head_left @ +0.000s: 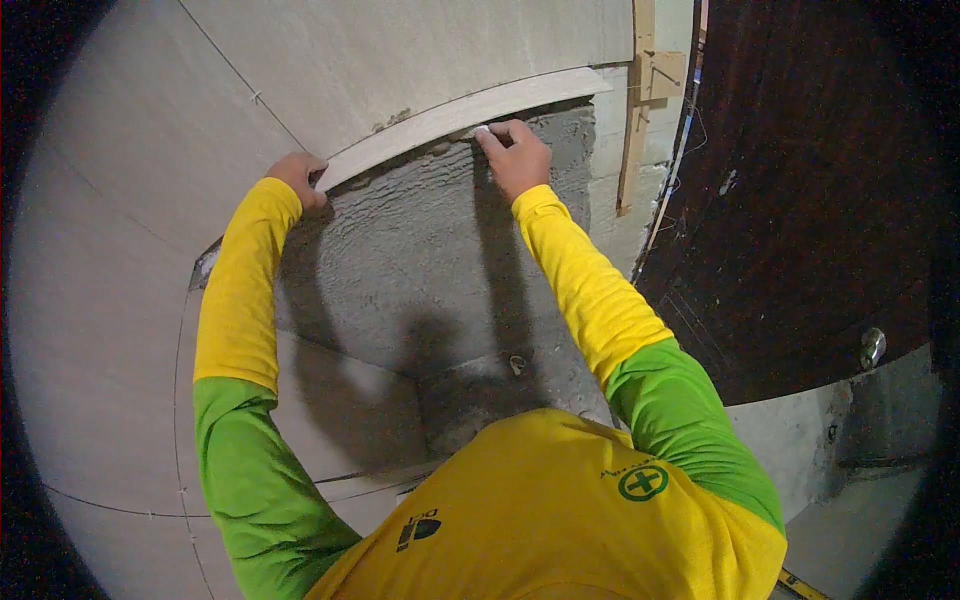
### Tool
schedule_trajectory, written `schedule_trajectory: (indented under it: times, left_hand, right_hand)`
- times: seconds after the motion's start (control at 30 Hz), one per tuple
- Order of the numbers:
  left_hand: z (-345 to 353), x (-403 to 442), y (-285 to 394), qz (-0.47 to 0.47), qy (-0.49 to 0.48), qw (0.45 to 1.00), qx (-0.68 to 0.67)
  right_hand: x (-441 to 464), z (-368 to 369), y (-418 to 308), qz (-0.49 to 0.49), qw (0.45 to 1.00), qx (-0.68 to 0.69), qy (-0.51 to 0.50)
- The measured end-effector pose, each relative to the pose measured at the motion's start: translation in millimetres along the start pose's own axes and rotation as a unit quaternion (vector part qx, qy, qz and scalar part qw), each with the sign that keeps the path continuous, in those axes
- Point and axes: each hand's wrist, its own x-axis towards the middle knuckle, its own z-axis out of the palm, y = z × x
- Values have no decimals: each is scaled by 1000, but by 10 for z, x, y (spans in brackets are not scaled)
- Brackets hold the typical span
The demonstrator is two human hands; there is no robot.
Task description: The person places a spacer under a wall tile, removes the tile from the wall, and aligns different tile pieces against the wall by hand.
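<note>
Two bare hands are held well apart against a wall, both at a narrow, pale, light-grey strip of tile-like material (430,127), which is set along the upper border of a rough bed of wet-looking grey mortar (400,225), just below a large pale-grey tile with a smooth face (450,40). The left end of the strip is clasped by the left hand (299,178), with thumb and fingers bent round its edge, apparently so that this end is borne and kept level with the joint. By the right hand (520,160), a small whitish piece (482,129) is pinched between thumb and fingertip at the strip's lower edge, nearer its right end; it seems to be placed there as a support or spacer, though its exact shape cannot be told. The far right end is left ungripped, reaching toward an upright batten of light, unpainted wood (629,165), to which a squarish wooden block (660,75) is fixed, presumably for hold. By the ridges in the mortar, grip for a covering appears to be given.
</note>
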Motion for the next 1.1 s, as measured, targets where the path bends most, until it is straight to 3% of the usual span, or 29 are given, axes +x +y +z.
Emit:
schedule_trajectory:
  times: [1.1]
  left_hand:
    - [7, -63, 46, -17, 20, 1000, 1]
  right_hand:
    - [10, -5, -38, 12, 999, -38, 2]
